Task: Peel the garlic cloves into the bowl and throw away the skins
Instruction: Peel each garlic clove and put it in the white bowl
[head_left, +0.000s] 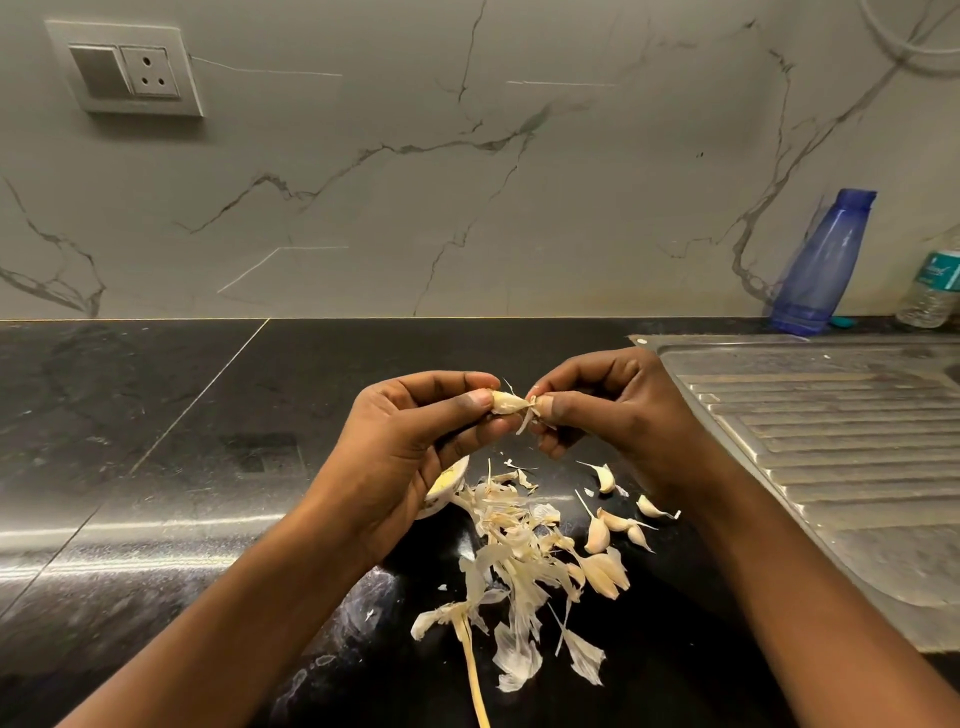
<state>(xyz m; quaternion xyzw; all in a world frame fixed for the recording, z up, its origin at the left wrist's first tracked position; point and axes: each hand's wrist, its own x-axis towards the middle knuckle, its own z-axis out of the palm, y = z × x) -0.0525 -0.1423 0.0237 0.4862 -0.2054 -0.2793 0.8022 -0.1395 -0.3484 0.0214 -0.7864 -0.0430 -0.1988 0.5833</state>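
We hold one garlic clove (506, 402) in the air above the black countertop (156, 441), caught between both hands. Our left hand (410, 452) pinches its broad end between thumb and curled fingers. Our right hand (608, 405) pinches the pointed end with thumb and forefinger, its other fingers curled under, and a thin strip of skin hangs down from that tip. Just below the left hand sits the small pale bowl (439, 501), mostly hidden by the palm; we cannot tell what lies inside it. Beside the bowl, and spreading toward us, the papery skins (514, 551) lie in a loose heap on the counter, with a long dry stalk (470, 654) running out of the heap toward the near edge. To the right of the heap, under our right wrist, the loose cloves (597, 532) lie scattered, skins on. Farther right is the ribbed steel drainboard (831, 441). Behind it a blue bottle (823, 260) and a clear bottle (935, 286) stand against the veined marble wall (467, 182), which carries a socket plate (127, 70) at the far left.
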